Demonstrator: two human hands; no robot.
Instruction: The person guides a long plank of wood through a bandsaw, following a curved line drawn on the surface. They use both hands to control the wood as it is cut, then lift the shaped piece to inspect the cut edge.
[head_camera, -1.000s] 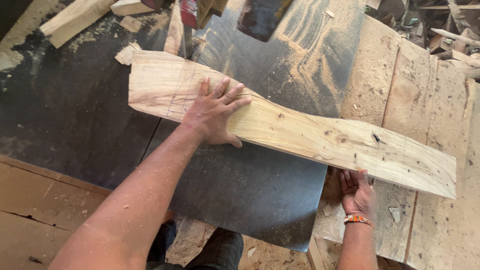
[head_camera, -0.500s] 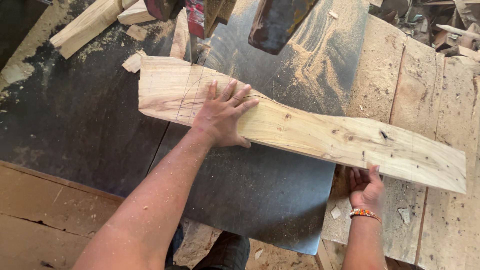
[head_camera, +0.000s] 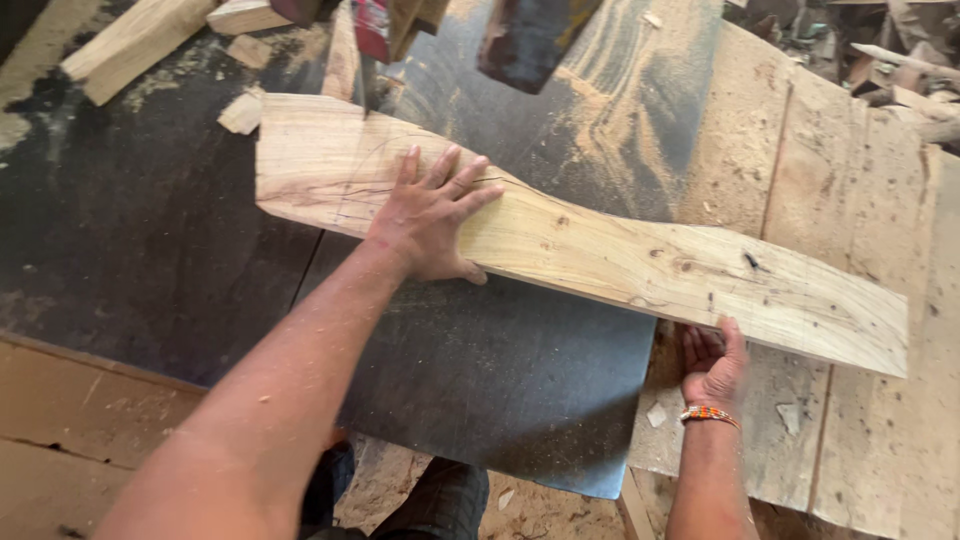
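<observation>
Pressing flat, fingers spread, left hand (head_camera: 430, 215) holds plank (head_camera: 600, 250); right hand (head_camera: 715, 365) apparently open beneath its edge.

Left hand (head_camera: 432, 220) flat, right hand (head_camera: 714, 366) cupped.

Both forearms bare, no sleeves in view. Left hand (head_camera: 432, 225): no ring, no watch, no glove; fine sawdust specks on forearm & back of hand. Right hand (head_camera: 715, 365): also bare, no glove; at the wrist a thin beaded bracelet of orange, white and green beads (head_camera: 709, 414), snug fit, single strand. Nails short on both. Below, btwn the arms, dark trousers of blue-grey cloth (head_camera: 430, 500), w/ dust on the fabric. Footwear not visible.
</observation>
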